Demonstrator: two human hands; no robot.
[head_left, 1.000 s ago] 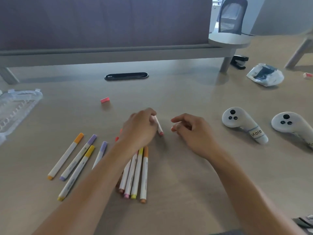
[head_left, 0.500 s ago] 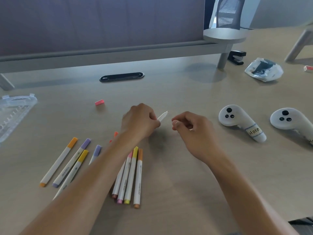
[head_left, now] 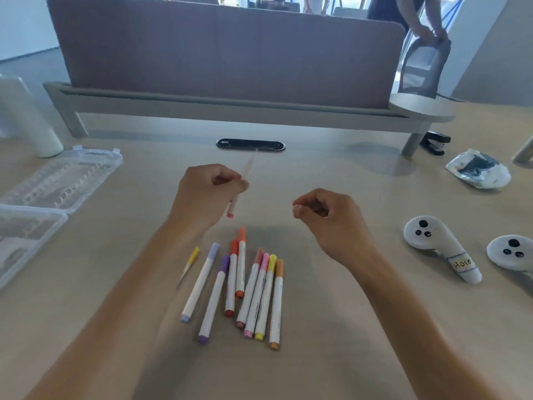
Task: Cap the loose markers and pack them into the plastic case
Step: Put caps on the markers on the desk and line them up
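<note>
My left hand (head_left: 207, 194) grips a white marker (head_left: 247, 168) above the table; its blurred tip points up and away, and its red end (head_left: 230, 215) sticks out below the fist. My right hand (head_left: 326, 217) hovers to the right, apart from the marker, fingers curled in a pinch on a small pinkish cap (head_left: 297, 210) that is mostly hidden. Several capped markers (head_left: 253, 290) lie side by side on the table below my hands. A yellow marker (head_left: 192, 256) shows beside my left forearm. The clear plastic case (head_left: 66, 180) lies open at the left.
Two white controllers (head_left: 438, 246) (head_left: 513, 252) lie at the right. Farther back are a crumpled plastic bag (head_left: 478, 171), a black stapler (head_left: 435, 141) and a black cable slot (head_left: 250, 145). A white cylinder (head_left: 28, 122) stands at the far left, before a purple divider (head_left: 225, 53).
My left hand has lifted the marker off the table and swung its tip up and away. My hands have drawn apart. The view has tilted up and shifted left.
</note>
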